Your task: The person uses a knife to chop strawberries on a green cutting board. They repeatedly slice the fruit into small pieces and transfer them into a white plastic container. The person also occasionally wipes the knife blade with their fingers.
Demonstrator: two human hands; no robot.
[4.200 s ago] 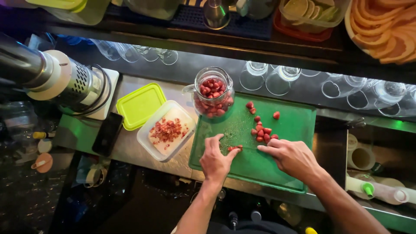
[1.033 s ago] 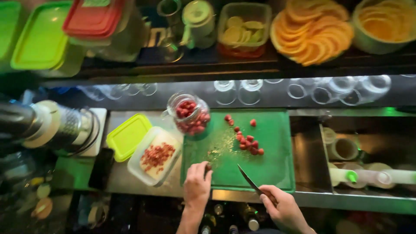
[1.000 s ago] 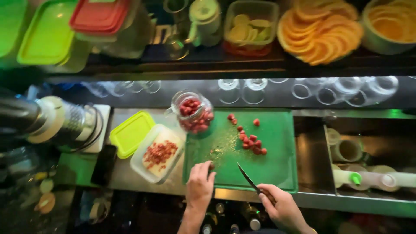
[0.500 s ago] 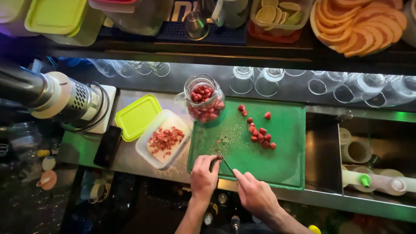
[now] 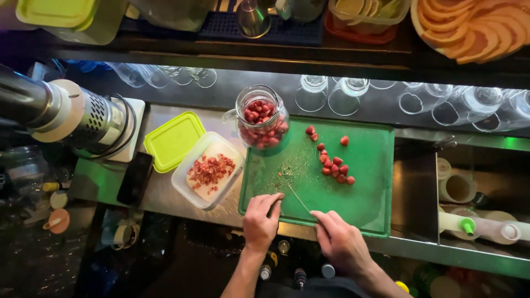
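- At six o'clock on the green cutting board (image 5: pixel 364 182), both hands work at the near edge.
- Right hand (image 5: pixel 342 240) is closed around the handle of a knife (image 5: pixel 301 201), whose thin blade slants up toward ten o'clock across the board.
- Left hand (image 5: pixel 262 221) rests on the board's near-left corner, fingers curled down just beside the blade tip; whether it pinches anything there I cannot tell.
- Small red fruit pieces (image 5: pixel 333 163) lie in a loose cluster near the board's middle, toward twelve o'clock from the right hand and well apart from both hands.
- Glass jar (image 5: pixel 260 118) filled with red fruit stands at the board's far-left corner, at eleven o'clock.
- Off the board at nine o'clock sits an open plastic tub (image 5: pixel 185 182) with chopped red bits inside, its lime-green lid (image 5: pixel 174 140) lying beside it toward ten o'clock.
- Upturned glasses (image 5: pixel 348 94) line the far side at twelve o'clock.
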